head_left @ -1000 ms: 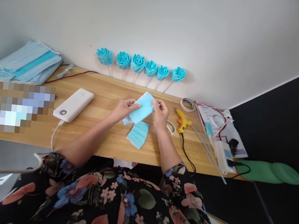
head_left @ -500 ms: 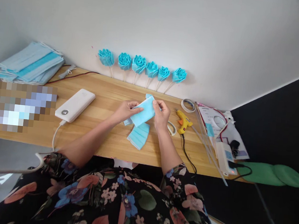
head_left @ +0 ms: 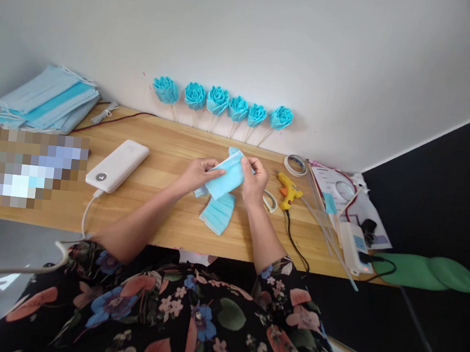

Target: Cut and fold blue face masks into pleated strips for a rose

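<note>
I see both hands pinching one light blue pleated mask piece (head_left: 227, 176) above the wooden desk (head_left: 166, 152): the left hand (head_left: 199, 174) has its grip closed on the piece's nine o'clock edge, the right hand (head_left: 254, 182) on its three o'clock edge. At six o'clock, just below them, a second folded blue mask piece (head_left: 217, 213) lies flat. A yellow glue gun (head_left: 287, 190) sits at three o'clock, a white power bank (head_left: 117, 165) at nine, six blue fabric roses (head_left: 221, 103) at twelve.
</note>
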The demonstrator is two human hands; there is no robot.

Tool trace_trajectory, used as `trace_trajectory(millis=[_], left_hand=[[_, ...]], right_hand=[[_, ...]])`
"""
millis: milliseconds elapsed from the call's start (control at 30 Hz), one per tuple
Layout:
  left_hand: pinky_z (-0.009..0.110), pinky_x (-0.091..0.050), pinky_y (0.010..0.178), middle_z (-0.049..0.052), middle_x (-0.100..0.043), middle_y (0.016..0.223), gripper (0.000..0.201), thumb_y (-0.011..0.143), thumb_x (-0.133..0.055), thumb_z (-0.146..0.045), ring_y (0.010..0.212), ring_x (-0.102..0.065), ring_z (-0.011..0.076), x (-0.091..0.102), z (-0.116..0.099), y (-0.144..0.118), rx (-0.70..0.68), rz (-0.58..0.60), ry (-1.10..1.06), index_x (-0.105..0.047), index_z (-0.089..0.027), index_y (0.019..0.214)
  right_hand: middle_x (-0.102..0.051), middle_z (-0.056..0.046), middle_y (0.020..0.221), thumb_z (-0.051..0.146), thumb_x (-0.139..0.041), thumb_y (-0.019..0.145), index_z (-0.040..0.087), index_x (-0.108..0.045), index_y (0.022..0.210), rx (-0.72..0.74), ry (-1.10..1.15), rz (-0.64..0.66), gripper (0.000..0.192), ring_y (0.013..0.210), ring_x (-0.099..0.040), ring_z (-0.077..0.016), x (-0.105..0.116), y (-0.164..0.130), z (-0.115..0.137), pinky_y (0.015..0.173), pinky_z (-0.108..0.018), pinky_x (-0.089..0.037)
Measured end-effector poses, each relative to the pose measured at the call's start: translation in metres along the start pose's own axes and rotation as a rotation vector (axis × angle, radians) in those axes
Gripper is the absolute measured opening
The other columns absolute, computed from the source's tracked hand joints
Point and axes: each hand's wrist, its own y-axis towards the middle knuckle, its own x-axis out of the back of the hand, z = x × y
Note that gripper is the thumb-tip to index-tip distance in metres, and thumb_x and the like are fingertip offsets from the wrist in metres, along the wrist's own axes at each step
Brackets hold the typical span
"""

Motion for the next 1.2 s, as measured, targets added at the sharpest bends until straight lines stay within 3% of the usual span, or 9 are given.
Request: trace_trajectory(millis=[300, 433, 567, 633, 700, 767, 967, 1100, 1200], left_hand=[[0.023, -0.036, 0.054, 0.000, -0.058, 0.067, 0.048, 0.068, -0.076, -0.060, 0.060, -0.050, 0.0115, 0.000, -0.004, -0.002, 0.015, 0.017, -0.042, -0.060, -0.015, 0.074], [0.026, -0.046, 0.068, 0.004, -0.069, 0.085, 0.048, 0.072, -0.073, -0.059, 0.077, -0.060, 0.0158, 0.001, -0.005, 0.001, -0.062, -0.030, -0.040, -0.067, -0.015, 0.089], [0.029, -0.048, 0.084, 0.007, -0.071, 0.103, 0.045, 0.073, -0.076, -0.049, 0.096, -0.063, 0.0194, 0.002, -0.001, 0.005, -0.151, -0.076, -0.076, -0.067, -0.017, 0.102], [0.028, -0.047, 0.080, 0.005, -0.070, 0.098, 0.040, 0.071, -0.077, -0.045, 0.089, -0.062, 0.0171, 0.000, 0.002, 0.005, -0.153, -0.063, -0.088, -0.066, -0.016, 0.096], [0.026, -0.044, 0.067, 0.002, -0.063, 0.078, 0.036, 0.071, -0.076, -0.047, 0.072, -0.056, 0.0131, -0.001, 0.005, 0.005, -0.106, -0.037, -0.089, -0.061, -0.015, 0.080], [0.024, -0.039, 0.059, -0.001, -0.056, 0.068, 0.041, 0.070, -0.075, -0.052, 0.062, -0.049, 0.0106, -0.003, 0.007, 0.005, -0.090, -0.027, -0.150, -0.057, -0.016, 0.073], [0.024, -0.035, 0.059, -0.003, -0.051, 0.067, 0.047, 0.069, -0.078, -0.057, 0.063, -0.045, 0.0090, -0.002, 0.009, 0.008, -0.180, -0.160, -0.297, -0.056, -0.015, 0.072], [0.024, -0.037, 0.062, -0.002, -0.054, 0.070, 0.044, 0.070, -0.079, -0.055, 0.066, -0.047, 0.0096, -0.002, 0.009, 0.009, -0.192, -0.217, -0.335, -0.060, -0.015, 0.074], [0.024, -0.037, 0.061, -0.002, -0.055, 0.069, 0.045, 0.067, -0.081, -0.055, 0.064, -0.047, 0.0089, -0.006, 0.009, 0.008, -0.165, -0.193, -0.353, -0.060, -0.015, 0.073]], right_hand=[[-0.055, 0.003, 0.067, 0.054, -0.066, 0.083, 0.018, -0.063, 0.075, -0.013, 0.006, 0.012, 0.037, 0.065, -0.046, -0.0114, 0.000, 0.000, 0.005, 0.061, -0.024, -0.041], [-0.054, 0.003, 0.065, 0.053, -0.064, 0.084, 0.019, -0.063, 0.074, 0.004, -0.031, 0.034, 0.036, 0.064, -0.047, -0.0113, 0.001, -0.001, 0.007, 0.061, -0.024, -0.041], [-0.057, 0.003, 0.065, 0.050, -0.064, 0.086, 0.018, -0.067, 0.076, 0.080, -0.122, 0.143, 0.034, 0.063, -0.049, -0.0112, 0.000, -0.005, 0.010, 0.062, -0.025, -0.040], [-0.058, 0.003, 0.065, 0.048, -0.066, 0.086, 0.018, -0.068, 0.076, 0.113, -0.139, 0.178, 0.031, 0.062, -0.049, -0.0111, 0.000, -0.007, 0.011, 0.062, -0.026, -0.040], [-0.059, 0.003, 0.066, 0.048, -0.067, 0.084, 0.018, -0.067, 0.075, 0.123, -0.124, 0.180, 0.031, 0.062, -0.049, -0.0118, 0.001, -0.008, 0.011, 0.063, -0.027, -0.042], [-0.062, 0.002, 0.067, 0.051, -0.068, 0.081, 0.019, -0.068, 0.076, 0.104, -0.103, 0.163, 0.032, 0.063, -0.052, -0.0133, 0.000, -0.007, 0.009, 0.063, -0.027, -0.043], [-0.072, -0.007, 0.112, 0.060, -0.071, 0.076, 0.023, -0.067, 0.109, -0.076, 0.139, 0.327, 0.050, 0.101, -0.066, -0.0217, -0.008, -0.003, 0.002, 0.088, -0.034, -0.052], [-0.075, -0.007, 0.105, 0.049, -0.080, 0.071, 0.022, -0.068, 0.108, -0.176, 0.064, 0.394, 0.048, 0.093, -0.067, -0.0217, -0.005, -0.009, 0.006, 0.084, -0.036, -0.054], [-0.075, -0.005, 0.092, 0.044, -0.079, 0.073, 0.020, -0.070, 0.100, -0.196, 0.034, 0.348, 0.037, 0.079, -0.065, -0.0190, 0.004, -0.022, 0.009, 0.074, -0.033, -0.054]])
